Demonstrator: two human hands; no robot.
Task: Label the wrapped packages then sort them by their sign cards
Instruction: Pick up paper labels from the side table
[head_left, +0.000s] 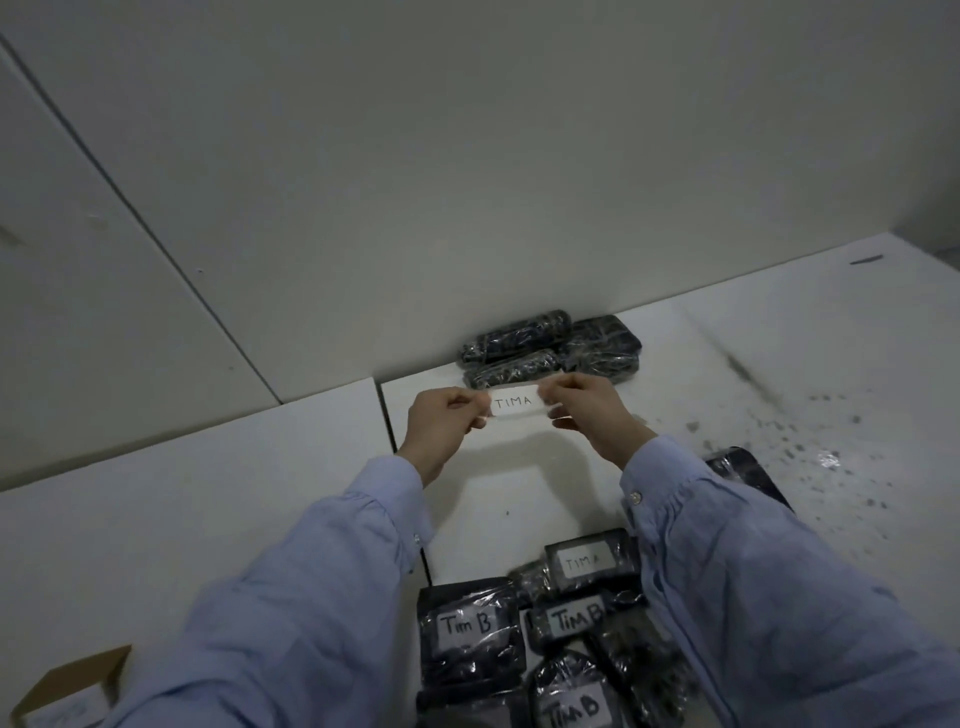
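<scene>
Both hands are up at the middle of the view, and stretched between them is a white label (514, 402) reading "TIM A". The left hand (441, 423) pinches its left end, fingers curled in tight on the paper. The right hand (592, 410) pinches the right end, thumb and forefinger closed on it, the other fingers tucked beneath. The label is held level, up off the white table (260, 509), with a shadow on the surface under the hands. At twelve o'clock from the label, just behind it, a pile of unlabelled packages (550, 348) lies against the wall (467, 156), dark bundles in glossy film. Down at six o'clock, close to the person, are the marked ones: the TIM A package (587, 561), and touching its near side a Tim B package (571, 618). At seven o'clock from that sits a second Tim B package (467, 629), and at the bottom edge a third Tim B package (571, 706). Another wrapped package (748, 473) peeks out at four o'clock, half hidden behind the right sleeve (753, 597). Dark specks (810, 431) dot the table at three o'clock, and a cardboard box (72, 686) sits far off at eight o'clock.
</scene>
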